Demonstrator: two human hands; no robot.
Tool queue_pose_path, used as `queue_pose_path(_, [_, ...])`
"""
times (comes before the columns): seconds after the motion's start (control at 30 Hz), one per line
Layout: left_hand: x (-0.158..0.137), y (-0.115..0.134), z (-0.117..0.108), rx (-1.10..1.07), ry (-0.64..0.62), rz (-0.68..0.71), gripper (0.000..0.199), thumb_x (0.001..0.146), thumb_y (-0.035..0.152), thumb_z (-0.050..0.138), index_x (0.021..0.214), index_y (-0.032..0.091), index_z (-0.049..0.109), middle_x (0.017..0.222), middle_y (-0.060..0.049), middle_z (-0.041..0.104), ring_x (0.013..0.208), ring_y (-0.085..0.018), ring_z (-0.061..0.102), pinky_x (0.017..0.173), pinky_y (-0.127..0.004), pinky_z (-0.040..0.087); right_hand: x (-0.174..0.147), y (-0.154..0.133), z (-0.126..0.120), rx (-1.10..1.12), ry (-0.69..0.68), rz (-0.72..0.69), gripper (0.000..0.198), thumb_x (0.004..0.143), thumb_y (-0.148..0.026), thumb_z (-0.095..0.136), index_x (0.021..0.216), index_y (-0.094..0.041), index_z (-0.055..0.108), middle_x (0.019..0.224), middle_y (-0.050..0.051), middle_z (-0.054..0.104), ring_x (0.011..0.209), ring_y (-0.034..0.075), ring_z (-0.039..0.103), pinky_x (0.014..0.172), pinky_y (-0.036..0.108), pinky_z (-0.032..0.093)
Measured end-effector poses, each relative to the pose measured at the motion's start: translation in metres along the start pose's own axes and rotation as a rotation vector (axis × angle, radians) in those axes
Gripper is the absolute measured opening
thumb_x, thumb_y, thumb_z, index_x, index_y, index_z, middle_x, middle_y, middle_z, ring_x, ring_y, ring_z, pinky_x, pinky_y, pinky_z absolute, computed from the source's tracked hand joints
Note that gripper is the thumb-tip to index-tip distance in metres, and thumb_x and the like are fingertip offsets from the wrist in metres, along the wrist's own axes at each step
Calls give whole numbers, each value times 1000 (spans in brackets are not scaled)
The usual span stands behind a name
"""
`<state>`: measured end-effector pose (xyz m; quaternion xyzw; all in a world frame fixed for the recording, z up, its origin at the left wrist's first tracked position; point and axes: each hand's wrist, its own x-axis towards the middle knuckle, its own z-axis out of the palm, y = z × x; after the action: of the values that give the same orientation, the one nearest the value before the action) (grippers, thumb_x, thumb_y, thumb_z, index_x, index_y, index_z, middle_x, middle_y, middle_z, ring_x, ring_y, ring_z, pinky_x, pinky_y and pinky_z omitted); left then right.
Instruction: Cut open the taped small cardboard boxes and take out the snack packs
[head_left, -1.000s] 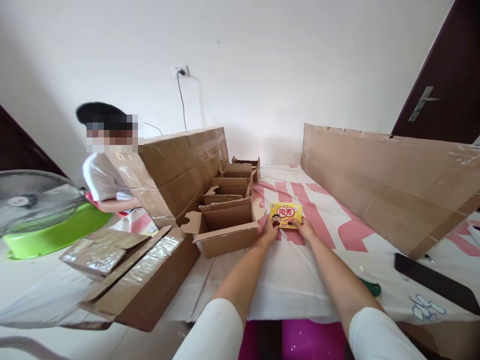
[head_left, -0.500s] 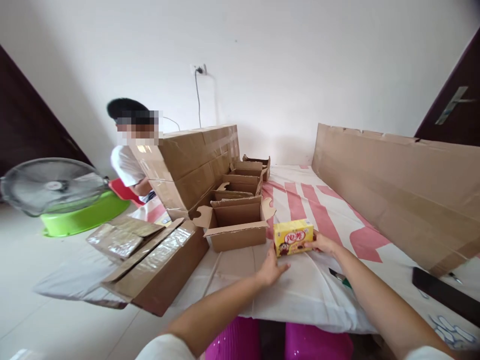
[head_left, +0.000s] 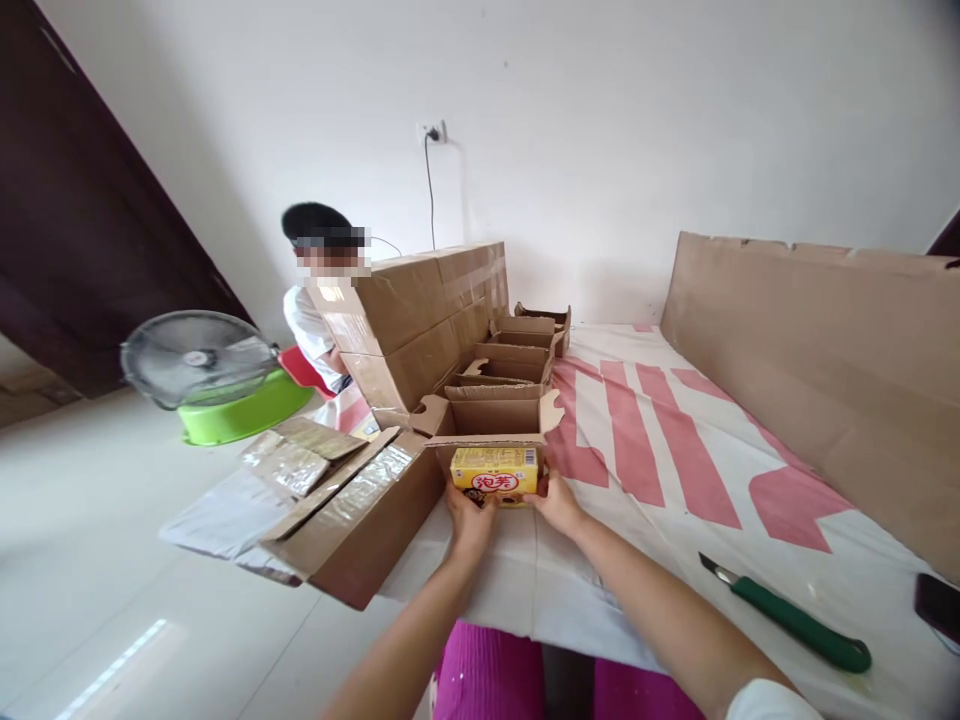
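Observation:
A small yellow snack box (head_left: 493, 472) with red lettering is gripped at its two ends between my hands. My left hand (head_left: 469, 515) closes on its left end, and my right hand (head_left: 555, 502) on its right end. The yellow box is directly in front of an open cardboard box (head_left: 495, 415), covering most of its near side. Upright flaps stand at that carton's sides. Whether the yellow box touches the carton or the tabletop I cannot tell.
More open cartons (head_left: 514, 358) run back along a taped carton stack (head_left: 420, 330). A closed carton (head_left: 360, 520) lies left. A green utility knife (head_left: 799, 620), blade exposed, lies right, near a dark phone (head_left: 937, 605). A cardboard panel (head_left: 810, 360) stands right; a person (head_left: 311, 320) sits behind the stack.
Both hands have carried the yellow box leftward, from beside the open carton to in front of it. The camera view has turned, showing more of the utility knife.

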<state>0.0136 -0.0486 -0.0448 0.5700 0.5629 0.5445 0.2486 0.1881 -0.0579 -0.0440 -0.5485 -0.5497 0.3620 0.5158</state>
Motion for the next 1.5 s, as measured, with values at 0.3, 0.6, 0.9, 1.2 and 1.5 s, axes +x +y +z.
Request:
queue_pose_path(0.3, [-1, 5, -10, 158, 165, 12, 83, 71, 24, 73, 141, 15, 29, 123, -16, 48, 124, -34, 47, 108, -57, 34, -22, 11, -1, -94, 46, -112, 69, 73, -15, 63, 138, -21, 41, 74, -3, 53, 71, 19, 56, 73, 36, 50])
queue_pose_path(0.6, [-17, 8, -5, 64, -32, 93, 94, 80, 38, 64, 151, 16, 7, 81, 1, 54, 72, -20, 61, 68, -36, 54, -20, 10, -4, -97, 13, -131, 56, 77, -21, 59, 131, -20, 44, 73, -2, 53, 69, 20, 56, 67, 34, 48])
queue_pose_path(0.9, [5, 18, 1, 260, -140, 28, 108, 75, 30, 70, 152, 14, -4, 136, -24, 40, 117, -35, 56, 93, -51, 49, -19, 9, -4, -77, -12, -90, 47, 76, -21, 57, 123, -18, 49, 72, -3, 54, 66, 17, 56, 64, 31, 46])
queue_pose_path(1.2, [64, 26, 54, 371, -187, 14, 110, 77, 31, 70, 151, 10, -10, 135, -26, 40, 124, -38, 52, 100, -52, 44, -17, 13, -5, -69, -26, -89, 41, 75, -24, 58, 115, -20, 52, 72, -4, 53, 64, 15, 55, 66, 30, 46])
queue_pose_path(1.5, [71, 13, 69, 356, -508, 196, 76, 70, 24, 75, 139, 24, 44, 161, -9, 19, 136, -29, 44, 107, -38, 43, -17, 8, -13, -31, -81, -80, 33, 76, -35, 57, 106, -20, 57, 70, -4, 53, 63, 15, 54, 63, 30, 46])
